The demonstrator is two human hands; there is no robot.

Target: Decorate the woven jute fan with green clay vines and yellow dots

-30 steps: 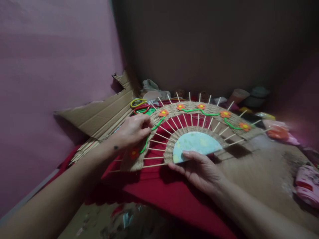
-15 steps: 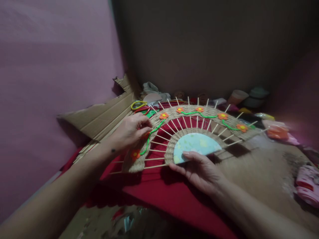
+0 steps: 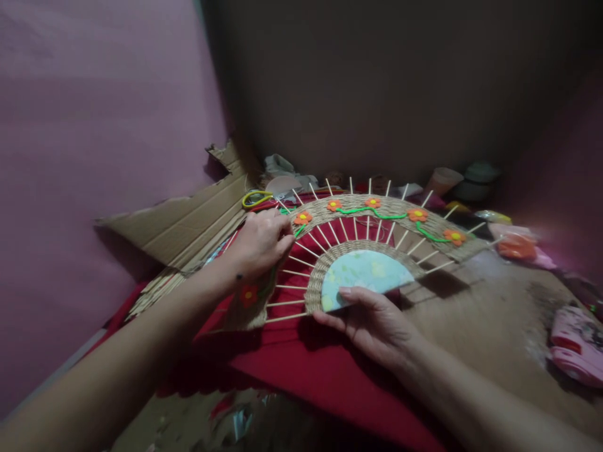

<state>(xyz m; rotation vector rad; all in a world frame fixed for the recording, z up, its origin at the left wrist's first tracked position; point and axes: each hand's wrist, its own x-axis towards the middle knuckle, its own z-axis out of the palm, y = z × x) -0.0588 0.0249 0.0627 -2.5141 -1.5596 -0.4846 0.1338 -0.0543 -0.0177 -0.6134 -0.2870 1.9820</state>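
- The left forearm point(image 3: 141, 351), at 8 o'clock, is bare up to the picture's edge, long, and narrows toward the wrist.
- A small, dark, roundish mark point(image 3: 239, 277) sits beside the left wrist, toward 8 o'clock from centre.
- The left hand point(image 3: 266, 242), just off centre toward 9 o'clock, is ungloved.
- The right hand point(image 3: 377, 323), between 4 and 5 o'clock, is ungloved too.
- The right forearm point(image 3: 471, 389), at 4 o'clock, is likewise bare.

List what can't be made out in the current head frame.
All in the head view:
Woven fan, stretch behind left hand: hidden by that hand.
Right hand's hold underneath: hidden by the fan.
Pink item, right end: cut off by right edge.
Scraps at bottom: too blurred.
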